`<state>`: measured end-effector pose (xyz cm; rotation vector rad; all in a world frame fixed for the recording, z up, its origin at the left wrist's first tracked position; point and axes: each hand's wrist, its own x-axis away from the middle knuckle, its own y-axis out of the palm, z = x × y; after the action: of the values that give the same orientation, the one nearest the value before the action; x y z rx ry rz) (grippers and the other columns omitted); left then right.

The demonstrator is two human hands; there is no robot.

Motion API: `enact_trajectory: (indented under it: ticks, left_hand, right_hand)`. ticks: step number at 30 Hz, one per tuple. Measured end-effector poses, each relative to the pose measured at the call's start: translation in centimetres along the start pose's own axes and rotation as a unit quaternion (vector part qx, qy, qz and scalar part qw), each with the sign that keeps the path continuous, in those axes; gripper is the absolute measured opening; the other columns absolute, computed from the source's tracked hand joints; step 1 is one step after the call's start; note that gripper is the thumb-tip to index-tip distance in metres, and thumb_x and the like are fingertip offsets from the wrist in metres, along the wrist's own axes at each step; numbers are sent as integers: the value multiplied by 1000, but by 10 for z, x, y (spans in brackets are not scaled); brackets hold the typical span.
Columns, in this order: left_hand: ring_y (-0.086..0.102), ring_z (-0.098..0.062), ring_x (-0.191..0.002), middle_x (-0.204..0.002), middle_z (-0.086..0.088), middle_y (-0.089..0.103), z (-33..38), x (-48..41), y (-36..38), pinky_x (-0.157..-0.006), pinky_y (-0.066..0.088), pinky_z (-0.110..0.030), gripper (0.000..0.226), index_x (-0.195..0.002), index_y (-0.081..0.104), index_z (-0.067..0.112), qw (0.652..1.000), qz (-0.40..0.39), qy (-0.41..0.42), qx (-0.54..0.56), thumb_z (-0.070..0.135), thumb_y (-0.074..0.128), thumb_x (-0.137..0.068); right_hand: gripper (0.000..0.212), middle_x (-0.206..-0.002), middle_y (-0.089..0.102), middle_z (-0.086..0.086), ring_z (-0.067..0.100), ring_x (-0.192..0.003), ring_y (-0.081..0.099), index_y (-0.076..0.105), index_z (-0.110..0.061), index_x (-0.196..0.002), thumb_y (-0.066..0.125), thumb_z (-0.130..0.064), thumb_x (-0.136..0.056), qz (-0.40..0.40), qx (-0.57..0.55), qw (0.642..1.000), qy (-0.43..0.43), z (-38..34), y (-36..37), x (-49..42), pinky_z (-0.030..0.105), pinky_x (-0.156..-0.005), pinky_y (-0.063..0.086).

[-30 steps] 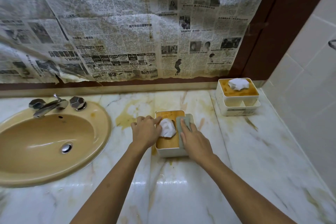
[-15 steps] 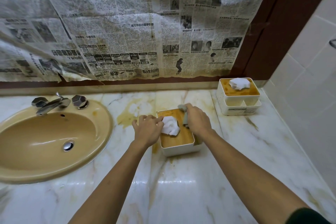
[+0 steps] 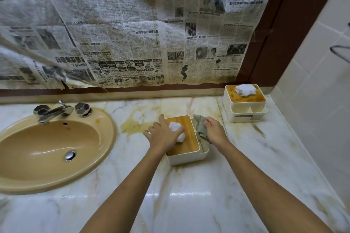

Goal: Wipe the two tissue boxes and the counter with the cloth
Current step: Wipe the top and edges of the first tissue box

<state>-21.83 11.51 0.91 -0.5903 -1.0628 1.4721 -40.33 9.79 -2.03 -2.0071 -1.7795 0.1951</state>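
A white tissue box (image 3: 186, 157) with a wooden lid and a white tissue poking out sits mid-counter. My left hand (image 3: 163, 135) lies flat on its lid with fingers spread, steadying it. My right hand (image 3: 215, 131) grips a bunched grey-green cloth (image 3: 200, 126) against the box's right side compartment. A second tissue box (image 3: 244, 104), also white with a wooden lid and a tissue on top, stands at the back right corner of the marble counter (image 3: 189, 204).
A tan sink (image 3: 47, 149) with a chrome tap (image 3: 56, 112) fills the left. Yellow-brown stains (image 3: 136, 126) mark the counter left of the near box. Newspaper (image 3: 132, 24) covers the back wall. A tiled wall (image 3: 322, 100) bounds the right.
My right hand with the cloth has moved from the lid's top right edge to the box's right side. My left hand has opened flatter and shifted further onto the lid.
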Motion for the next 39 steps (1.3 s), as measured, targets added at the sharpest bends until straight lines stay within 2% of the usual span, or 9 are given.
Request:
enact_trajectory:
  ticks: [3,6,8,13,19,25,30,35,39]
  left_hand:
    - [33,-36,-136,-145,-18,43,13,4,8,-109,17,-52,121,-157,-1,19,1000,7,10,-28,85,53,-71]
    - [32,-37,-137,-146,-18,44,22,3,13,-109,17,-54,130,-157,-10,13,999,16,13,-28,84,56,-70]
    - [30,-36,-139,-148,-16,42,27,2,13,-110,15,-55,134,-156,-13,11,999,8,19,-29,82,60,-69]
    - [21,-35,-145,-153,-11,35,20,3,19,-115,13,-57,148,-155,-18,14,997,-16,50,-60,83,68,-57]
    - [19,-33,-144,-154,-10,27,12,4,22,-114,15,-53,147,-156,-9,18,997,-15,51,-58,82,72,-52]
    - [19,-33,-145,-151,-5,32,1,2,16,-115,14,-53,139,-156,-9,25,989,-18,121,-77,71,73,-53]
    - [5,-27,-150,-154,0,31,-29,-12,-7,-116,3,-50,126,-151,1,43,974,-119,193,10,46,82,-54]
    - [21,-24,-141,-143,2,35,-53,-23,-25,-114,12,-48,129,-150,6,47,971,-106,211,-38,58,84,-47]
    - [23,-18,-139,-137,7,44,-64,-22,-32,-111,12,-42,127,-148,11,48,972,-106,210,-23,58,84,-44]
  right_hand:
    - [30,-100,68,8,27,-94,62,67,-11,-105,38,-18,-101,-11,41,999,34,-1,-3,-3,37,-80,50]
    - [27,-83,62,14,36,-81,60,61,-10,-79,40,-16,-95,-39,43,994,89,7,-11,-9,36,-63,43]
    - [26,-74,52,15,28,-72,51,50,-12,-68,41,-11,-93,-57,41,992,108,11,-18,-8,34,-58,35]
    - [31,-86,62,9,26,-80,58,64,-6,-92,37,-22,-100,48,22,997,63,9,-28,-1,35,-67,43]
    - [28,-102,61,0,19,-96,57,65,-14,-114,40,-20,-104,48,55,997,-23,-6,-25,5,29,-75,41]
    - [29,-105,64,1,19,-96,59,65,-17,-118,40,-22,-105,50,67,996,-37,3,-17,11,31,-77,47]
    - [29,-105,67,2,18,-95,61,66,-18,-115,39,-21,-105,48,49,997,-36,9,-13,17,34,-79,52]
    - [29,-106,68,0,16,-95,61,68,-18,-114,41,-20,-103,32,42,998,-40,14,-5,21,20,-68,46]
    - [29,-110,68,-1,17,-99,61,67,-20,-118,42,-23,-104,32,39,997,-52,11,8,20,21,-70,45]
